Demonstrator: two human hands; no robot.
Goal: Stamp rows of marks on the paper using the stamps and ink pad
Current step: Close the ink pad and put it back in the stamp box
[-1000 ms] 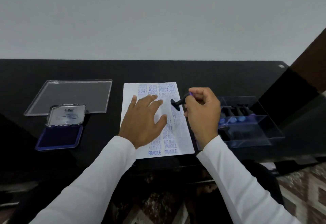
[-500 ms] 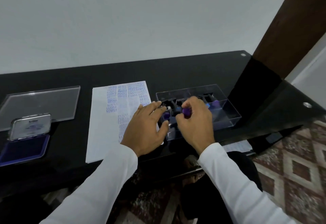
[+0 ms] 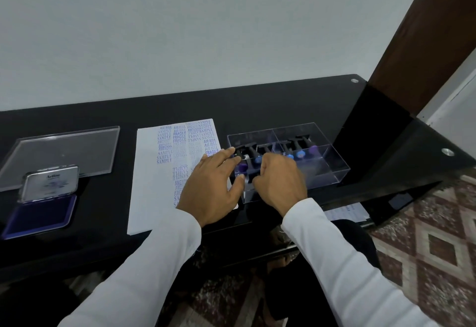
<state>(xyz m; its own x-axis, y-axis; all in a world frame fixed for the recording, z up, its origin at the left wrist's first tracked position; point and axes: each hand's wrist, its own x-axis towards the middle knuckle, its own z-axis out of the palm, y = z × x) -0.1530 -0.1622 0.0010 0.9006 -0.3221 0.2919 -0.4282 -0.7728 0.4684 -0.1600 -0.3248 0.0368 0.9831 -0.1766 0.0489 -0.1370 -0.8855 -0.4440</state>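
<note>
Head view: left hand [image 3: 211, 185] flat, fingers spread over stamped paper [image 3: 154, 185], touching clear stamp box [image 3: 332, 169]; right hand [image 3: 279, 181] curled inside, grasp unclear.

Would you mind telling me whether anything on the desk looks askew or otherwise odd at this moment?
Yes: on the paper, one column of blue marks near the left hand reads upside down, while the rows above read upright. The upper marks also overlap and crowd each other. The ink pad and stamp box look orderly.
</note>
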